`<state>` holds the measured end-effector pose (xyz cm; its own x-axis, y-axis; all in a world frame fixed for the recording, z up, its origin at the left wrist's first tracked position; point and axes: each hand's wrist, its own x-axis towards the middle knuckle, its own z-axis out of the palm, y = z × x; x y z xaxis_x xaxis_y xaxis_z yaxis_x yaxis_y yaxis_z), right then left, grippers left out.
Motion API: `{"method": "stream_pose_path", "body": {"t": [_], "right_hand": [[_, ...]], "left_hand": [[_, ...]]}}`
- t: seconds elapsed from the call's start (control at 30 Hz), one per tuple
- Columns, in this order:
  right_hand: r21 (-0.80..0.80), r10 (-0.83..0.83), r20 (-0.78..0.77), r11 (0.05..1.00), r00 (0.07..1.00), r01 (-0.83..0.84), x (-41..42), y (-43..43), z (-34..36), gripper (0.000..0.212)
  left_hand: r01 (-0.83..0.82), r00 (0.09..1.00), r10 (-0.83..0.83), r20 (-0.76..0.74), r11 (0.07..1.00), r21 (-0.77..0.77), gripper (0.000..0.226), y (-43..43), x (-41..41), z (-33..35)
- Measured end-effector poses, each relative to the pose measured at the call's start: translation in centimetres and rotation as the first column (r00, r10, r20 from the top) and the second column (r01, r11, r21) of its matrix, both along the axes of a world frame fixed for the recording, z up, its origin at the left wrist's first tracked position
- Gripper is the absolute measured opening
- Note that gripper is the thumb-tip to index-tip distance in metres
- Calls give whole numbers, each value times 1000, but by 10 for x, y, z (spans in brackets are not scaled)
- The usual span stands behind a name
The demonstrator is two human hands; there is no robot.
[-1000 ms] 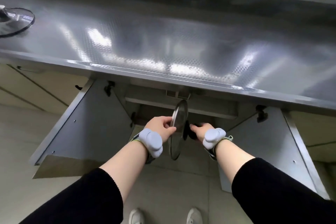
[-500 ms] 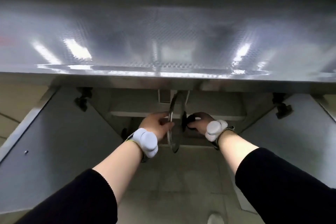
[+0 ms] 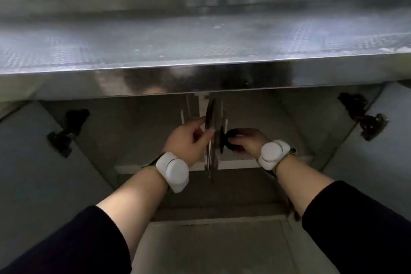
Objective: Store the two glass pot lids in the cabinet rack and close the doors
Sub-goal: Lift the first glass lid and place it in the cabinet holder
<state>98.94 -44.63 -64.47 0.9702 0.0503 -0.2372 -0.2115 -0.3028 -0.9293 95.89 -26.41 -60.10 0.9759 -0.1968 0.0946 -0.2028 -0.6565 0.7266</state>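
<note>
A glass pot lid (image 3: 211,140) with a steel rim is held upright and edge-on inside the open cabinet, under the steel counter. My left hand (image 3: 186,138) grips its rim from the left. My right hand (image 3: 246,141) is closed on its black knob (image 3: 229,142) on the right side. The lid sits in front of pale upright rack bars (image 3: 195,107) at the back of the cabinet. Whether it rests in the rack I cannot tell. The second lid is out of view.
The steel counter edge (image 3: 200,78) overhangs the cabinet just above my hands. Both cabinet doors stand open, the left door (image 3: 33,162) and the right door (image 3: 382,151), with black hinges (image 3: 66,129) on each side. A shelf lip (image 3: 235,163) runs below the lid.
My view has dropped lower and closer to the cabinet. Both hands have carried the upright lid deeper inside, toward the rack bars. The lid on the counter has left the view.
</note>
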Motion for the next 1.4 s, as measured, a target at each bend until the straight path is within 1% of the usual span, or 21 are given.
{"method": "stream_pose_path", "body": {"t": [0.1, 0.2, 0.33, 0.47, 0.6, 0.73, 0.83, 0.93, 1.03, 1.17, 1.23, 1.27, 1.4], "right_hand": [[54, -105, 18, 993, 994, 104, 2, 1, 2, 28], [71, -95, 19, 993, 995, 93, 7, 1, 10, 33], [80, -84, 36, 994, 996, 81, 21, -4, 14, 36], [110, -112, 50, 988, 992, 106, 39, -6, 18, 39], [77, -98, 27, 992, 995, 96, 55, -6, 15, 42], [104, -84, 15, 991, 996, 82, 69, -9, 9, 47], [18, -18, 30, 1000, 999, 17, 81, -10, 5, 51], [-52, 30, 17, 998, 999, -30, 92, -10, 2, 53], [-146, 52, 24, 988, 998, -48, 99, -11, 0, 52], [-226, 75, 66, 972, 995, -59, 106, -14, -6, 44], [-234, 44, 96, 972, 994, -20, 109, -13, -8, 37], [-238, 38, 105, 971, 994, -11, 110, -14, -9, 38], [-236, -2, 106, 971, 994, 27, 113, -13, -12, 54]], "left_hand": [[-9, 998, 9, 60, 1000, -6, 43, -2, 8, 0], [-20, 996, 21, 83, 1000, -19, 44, -4, 16, 3], [-51, 994, 59, 91, 995, -83, 42, -8, 21, 7], [-47, 998, 52, 44, 993, -110, 43, -7, 20, 3], [-37, 999, 38, 1, 981, -190, 43, -4, 18, -9], [-8, 999, 4, -34, 992, -125, 52, -9, 17, -16], [-4, 998, -3, -70, 994, -107, 50, -14, 22, -19], [-44, 990, 19, -139, 984, -174, 55, -18, 26, -22], [-89, 982, 52, -182, 976, -201, 58, -18, 30, -29], [-119, 970, 56, -236, 958, -262, 48, -20, 29, -32], [-112, 970, 47, -238, 956, -272, 43, -22, 28, -31], [-111, 972, 49, -232, 958, -264, 40, -23, 28, -31], [-88, 980, 51, -191, 977, -193, 39, -28, 26, -32]]}}
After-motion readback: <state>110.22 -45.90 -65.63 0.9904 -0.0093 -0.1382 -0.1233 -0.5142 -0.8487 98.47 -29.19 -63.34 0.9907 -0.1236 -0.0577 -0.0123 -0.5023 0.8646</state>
